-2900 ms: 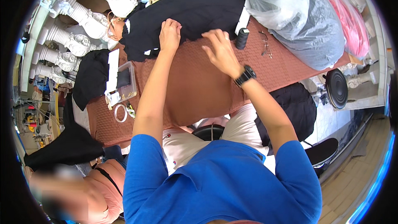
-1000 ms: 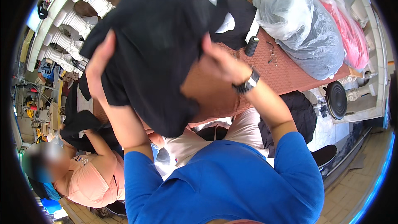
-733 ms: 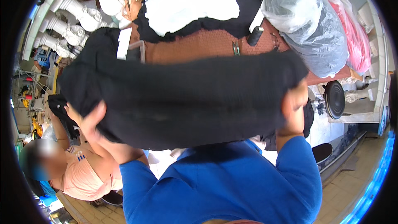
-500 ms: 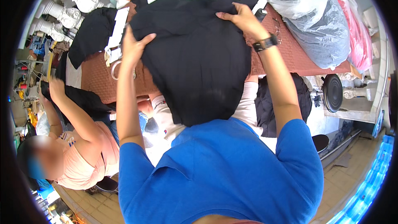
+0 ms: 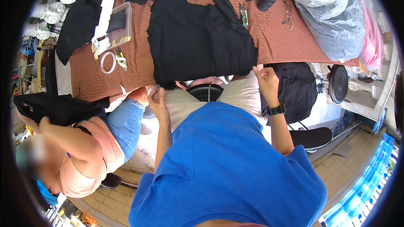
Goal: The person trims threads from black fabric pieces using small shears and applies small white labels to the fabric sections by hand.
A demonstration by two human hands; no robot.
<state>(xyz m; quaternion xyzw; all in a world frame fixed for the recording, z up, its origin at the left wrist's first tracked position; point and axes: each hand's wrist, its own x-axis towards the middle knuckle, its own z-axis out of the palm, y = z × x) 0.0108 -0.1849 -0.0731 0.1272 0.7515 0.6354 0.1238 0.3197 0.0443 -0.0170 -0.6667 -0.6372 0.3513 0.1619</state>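
Observation:
A black cloth garment (image 5: pixel 202 38) lies spread on the table, its near edge hanging at the front over my lap. My left hand (image 5: pixel 159 106) is just below the garment's near left corner, thumb and fingers a little apart, with nothing seen in it. By the near right corner is my right hand (image 5: pixel 268 85), its fingers loosely bent and parted from the thumb. It wears a black wristwatch (image 5: pixel 276 109). No cloth shows in its grasp.
The table wears a brown textured cloth (image 5: pixel 136 65). Around the garment are green-handled thread snips (image 5: pixel 244 17), a black thread spool (image 5: pixel 267 2), eyeglasses (image 5: pixel 288 17), a plastic box (image 5: pixel 126 33) and a tape roll (image 5: pixel 108 62). Plastic bags (image 5: pixel 328 21) stand right. A co-worker (image 5: pixel 90 147) handles black cloth at left.
The garment has gone from being held up in both hands to lying on the table. Both hands have let go of its upper part and moved down to its near corners.

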